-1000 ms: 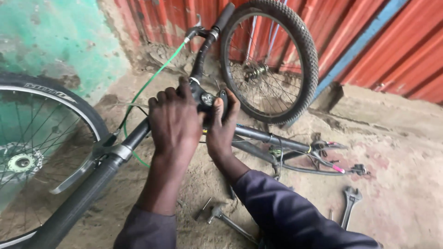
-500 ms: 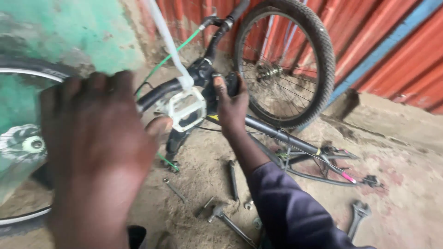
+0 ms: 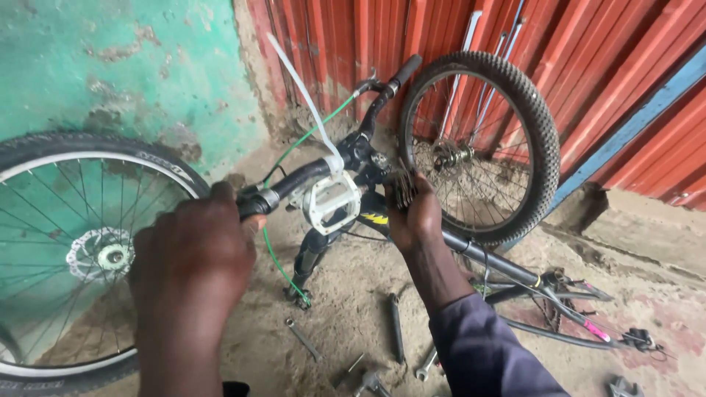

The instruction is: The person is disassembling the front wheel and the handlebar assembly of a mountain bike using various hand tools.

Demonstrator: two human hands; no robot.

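Handlebar (image 3: 309, 176) of the upturned bicycle sits at centre view, its black bar running from near the teal wall (image 3: 110, 66) toward the red corrugated wall (image 3: 588, 66). I read my left hand (image 3: 195, 254) as closed around the near grip end, and my right hand (image 3: 413, 213) as clamped on a dark toothed part at the stem area; what that part is I cannot tell. A white pedal (image 3: 332, 200) hangs just beside the bar, with a green cable (image 3: 276, 257) looping down to the sandy ground (image 3: 353, 309). Judging progress: the bicycle frame (image 3: 500, 268) lies partly stripped, one wheel (image 3: 482, 143) leans against the red wall, another wheel (image 3: 70, 250) stands at left, so reassembly appears unfinished. Loose spanners (image 3: 396, 327) lie on the ground near my right sleeve (image 3: 485, 353).
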